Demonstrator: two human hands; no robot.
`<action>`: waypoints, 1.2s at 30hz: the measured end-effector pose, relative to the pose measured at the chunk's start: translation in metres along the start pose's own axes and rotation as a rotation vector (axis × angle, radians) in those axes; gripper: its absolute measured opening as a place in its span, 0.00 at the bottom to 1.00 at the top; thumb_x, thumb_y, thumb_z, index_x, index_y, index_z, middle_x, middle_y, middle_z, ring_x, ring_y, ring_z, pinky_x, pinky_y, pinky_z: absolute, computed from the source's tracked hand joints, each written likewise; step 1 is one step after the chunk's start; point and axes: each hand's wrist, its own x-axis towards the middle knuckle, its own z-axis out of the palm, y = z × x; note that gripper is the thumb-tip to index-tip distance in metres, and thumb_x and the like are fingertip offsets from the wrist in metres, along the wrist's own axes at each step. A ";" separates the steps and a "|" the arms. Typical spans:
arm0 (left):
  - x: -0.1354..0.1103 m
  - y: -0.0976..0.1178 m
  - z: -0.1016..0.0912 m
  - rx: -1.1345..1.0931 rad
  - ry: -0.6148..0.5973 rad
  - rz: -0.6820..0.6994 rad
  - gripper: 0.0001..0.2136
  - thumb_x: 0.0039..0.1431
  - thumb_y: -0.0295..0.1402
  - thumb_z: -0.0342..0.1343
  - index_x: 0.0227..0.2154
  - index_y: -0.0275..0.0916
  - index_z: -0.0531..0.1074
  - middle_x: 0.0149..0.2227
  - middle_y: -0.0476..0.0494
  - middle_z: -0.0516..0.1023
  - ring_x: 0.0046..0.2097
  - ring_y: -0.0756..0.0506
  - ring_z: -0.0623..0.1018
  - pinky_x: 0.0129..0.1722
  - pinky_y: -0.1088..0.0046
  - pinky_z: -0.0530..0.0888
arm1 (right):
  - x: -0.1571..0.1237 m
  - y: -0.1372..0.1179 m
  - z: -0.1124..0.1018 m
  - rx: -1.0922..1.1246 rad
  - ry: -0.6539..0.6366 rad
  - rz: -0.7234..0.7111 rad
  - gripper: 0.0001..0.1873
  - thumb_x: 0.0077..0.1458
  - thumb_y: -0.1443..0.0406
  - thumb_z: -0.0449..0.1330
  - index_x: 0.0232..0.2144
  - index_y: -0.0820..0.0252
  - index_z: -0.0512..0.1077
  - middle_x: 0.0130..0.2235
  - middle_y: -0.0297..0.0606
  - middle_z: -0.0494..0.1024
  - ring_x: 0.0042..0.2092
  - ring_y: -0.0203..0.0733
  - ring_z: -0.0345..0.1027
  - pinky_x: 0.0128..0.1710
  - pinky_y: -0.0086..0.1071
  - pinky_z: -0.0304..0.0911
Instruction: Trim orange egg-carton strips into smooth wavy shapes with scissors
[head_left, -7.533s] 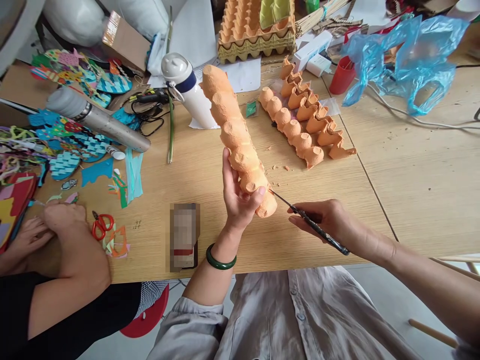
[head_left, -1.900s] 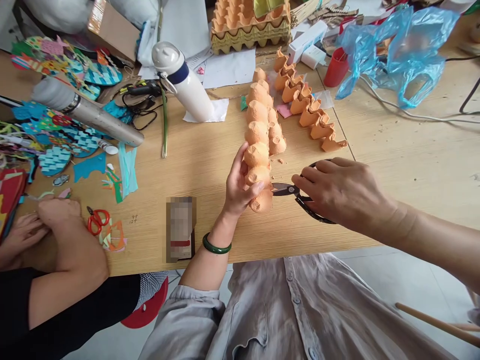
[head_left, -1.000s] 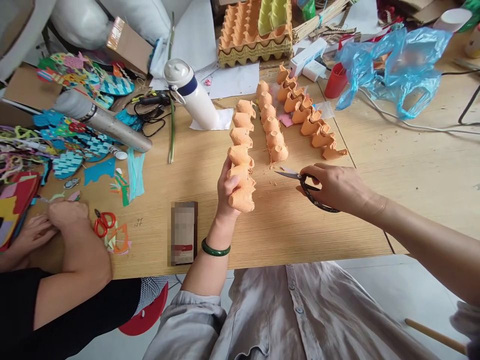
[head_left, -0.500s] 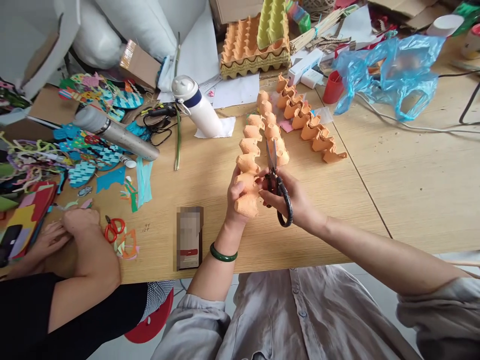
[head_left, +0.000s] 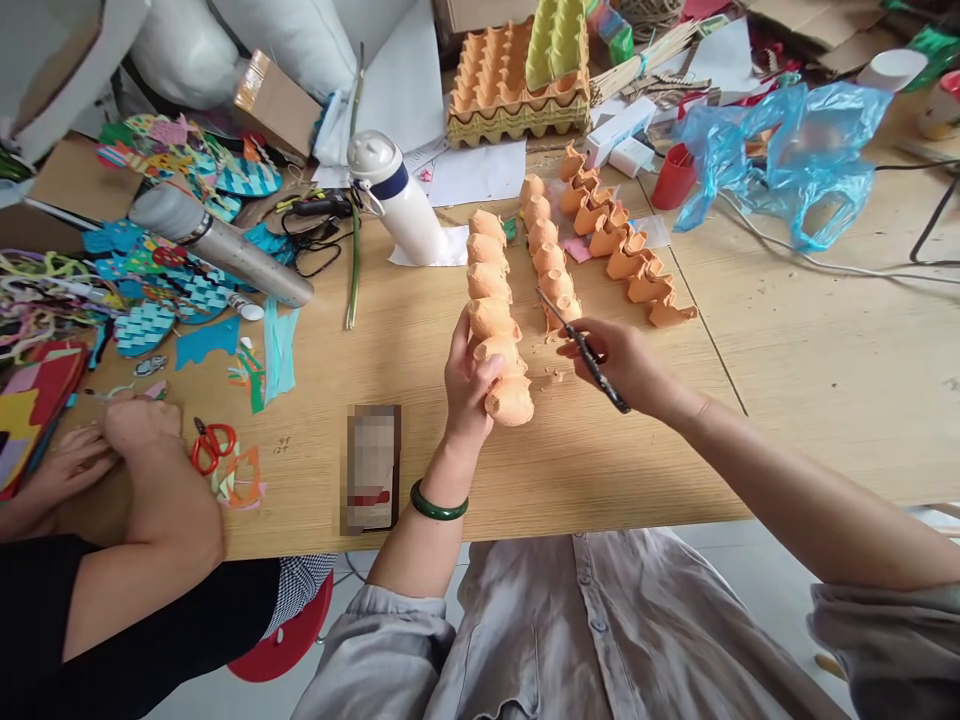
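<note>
My left hand (head_left: 471, 380) grips the near end of an orange egg carton strip (head_left: 491, 287), a row of several cups held above the table. In my right hand (head_left: 619, 365) is a pair of black-handled scissors (head_left: 592, 368), blades pointing up and left, apart from the held strip. The blade tips overlap, in view, the near end of a second egg carton strip (head_left: 546, 240) lying on the table. To its right lies a jagged orange carton piece (head_left: 622, 240). Small orange scraps (head_left: 555, 376) are scattered between my hands.
Stacked egg trays (head_left: 517, 85) stand at the back. A white bottle (head_left: 397, 200) is left of the strips, a phone (head_left: 373, 468) near the front edge. At right are a red cup (head_left: 673, 177) and blue plastic bag (head_left: 787, 160). Another person's hands (head_left: 124, 430) rest at left, near red-handled scissors (head_left: 213, 446).
The scissors have moved right and away from the held strip and turned in my right hand. My left hand has rotated the strip, which now shows its rounded cups, further from the second strip.
</note>
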 end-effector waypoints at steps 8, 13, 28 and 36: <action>0.006 -0.011 -0.006 -0.039 0.050 0.014 0.26 0.50 0.40 0.65 0.55 0.50 0.74 0.45 0.49 0.80 0.44 0.46 0.78 0.40 0.71 0.73 | 0.009 0.002 -0.019 -0.267 0.149 -0.008 0.17 0.59 0.64 0.60 0.50 0.58 0.74 0.39 0.45 0.84 0.37 0.46 0.78 0.33 0.37 0.69; 0.004 -0.013 -0.005 -0.039 0.054 0.020 0.28 0.51 0.40 0.66 0.57 0.56 0.72 0.49 0.52 0.78 0.46 0.47 0.78 0.44 0.70 0.73 | 0.034 -0.019 0.001 -0.739 0.350 -0.029 0.25 0.62 0.52 0.60 0.52 0.65 0.71 0.47 0.61 0.81 0.51 0.65 0.71 0.37 0.43 0.64; 0.003 -0.009 -0.003 -0.061 0.066 0.007 0.30 0.48 0.42 0.70 0.57 0.54 0.72 0.52 0.49 0.78 0.50 0.43 0.78 0.49 0.64 0.75 | 0.039 0.032 -0.013 -0.854 0.386 0.067 0.24 0.59 0.63 0.58 0.57 0.64 0.64 0.48 0.54 0.79 0.52 0.57 0.69 0.38 0.38 0.61; -0.001 -0.012 -0.001 0.000 0.015 0.012 0.30 0.50 0.44 0.68 0.59 0.54 0.72 0.53 0.48 0.77 0.50 0.44 0.77 0.52 0.64 0.72 | 0.020 0.069 -0.042 -0.992 0.476 0.045 0.22 0.60 0.61 0.58 0.55 0.63 0.68 0.45 0.53 0.80 0.50 0.59 0.68 0.36 0.39 0.61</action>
